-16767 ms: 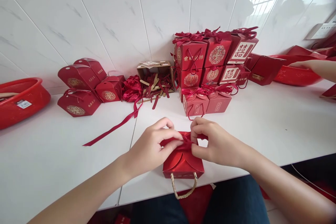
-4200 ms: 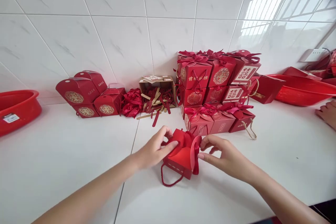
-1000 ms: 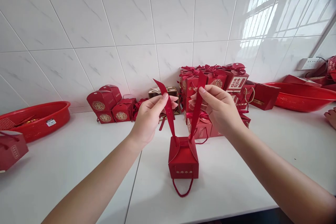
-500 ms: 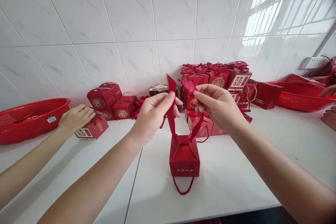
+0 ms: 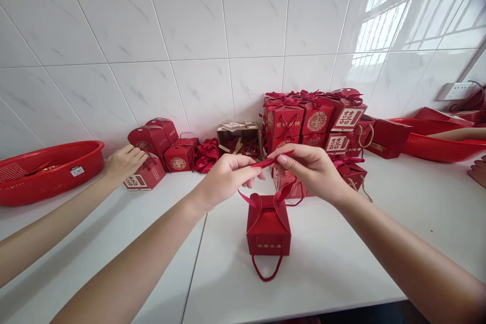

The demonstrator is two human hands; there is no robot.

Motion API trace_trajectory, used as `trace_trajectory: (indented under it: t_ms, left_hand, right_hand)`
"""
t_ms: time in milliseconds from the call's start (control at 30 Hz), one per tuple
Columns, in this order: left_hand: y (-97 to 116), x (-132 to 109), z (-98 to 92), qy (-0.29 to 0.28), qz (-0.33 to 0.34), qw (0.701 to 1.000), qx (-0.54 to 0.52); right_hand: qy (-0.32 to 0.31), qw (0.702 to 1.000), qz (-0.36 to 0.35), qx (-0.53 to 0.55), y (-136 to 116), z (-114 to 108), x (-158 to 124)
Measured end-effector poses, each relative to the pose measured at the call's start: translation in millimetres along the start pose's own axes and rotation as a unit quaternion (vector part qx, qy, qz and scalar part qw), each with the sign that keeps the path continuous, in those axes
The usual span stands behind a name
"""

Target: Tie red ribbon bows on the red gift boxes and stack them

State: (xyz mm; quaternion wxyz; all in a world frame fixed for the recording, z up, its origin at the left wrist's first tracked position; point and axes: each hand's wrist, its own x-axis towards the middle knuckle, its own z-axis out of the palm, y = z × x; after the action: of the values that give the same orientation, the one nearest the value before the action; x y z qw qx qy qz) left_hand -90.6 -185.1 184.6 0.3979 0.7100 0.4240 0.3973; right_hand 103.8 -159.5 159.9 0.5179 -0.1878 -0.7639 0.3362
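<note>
A small red gift box point(image 5: 268, 230) with a red cord handle stands upright on the white counter point(image 5: 326, 268) in front of me. A red ribbon point(image 5: 271, 161) runs up out of its top on both sides. My left hand point(image 5: 228, 177) and my right hand point(image 5: 307, 169) are both pinched on the ribbon just above the box, fingertips close together, with the ribbon crossing between them.
Another person's hand point(image 5: 123, 162) rests on a red box point(image 5: 144, 178) at the left. Stacked red gift boxes point(image 5: 315, 121) stand against the tiled wall, beside a cardboard box of ribbons point(image 5: 239, 139). Red baskets sit far left point(image 5: 45, 172) and far right point(image 5: 440, 144), where another person's hand shows.
My hands have come down and together over the box, crossing the ribbon ends that were held up and apart. The other person's hand has pushed its box nearer the wall.
</note>
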Motion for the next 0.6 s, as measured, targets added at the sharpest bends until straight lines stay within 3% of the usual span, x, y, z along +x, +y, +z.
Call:
trace_trajectory:
  t_ms: [67,200,333,433,500,600]
  left_hand:
    - [-4,0,-4.7,-0.010,-0.021,0.999,-0.042]
    - [-10,2,-9.2,-0.011,-0.032,0.991,-0.129]
    - [-9,1,-9.2,-0.054,-0.025,0.986,-0.153]
    - [-5,-6,-7.1,-0.089,-0.013,0.990,-0.108]
    - [-4,-13,-4.5,-0.045,0.026,0.998,-0.019]
    - [-8,-25,-4.6,0.115,0.123,0.973,0.156]
  right_hand:
    - [-0.047,0.993,-0.066,-0.083,5,-6,-4]
    - [-0.098,0.945,-0.183,-0.253,12,-13,-12]
    - [-0.089,0.914,-0.216,-0.331,13,-12,-13]
    - [-0.061,0.916,-0.223,-0.329,13,-8,-13]
    - [0.001,0.926,-0.209,-0.315,12,-4,-17]
    - [0.116,0.935,-0.114,-0.315,12,-6,-32]
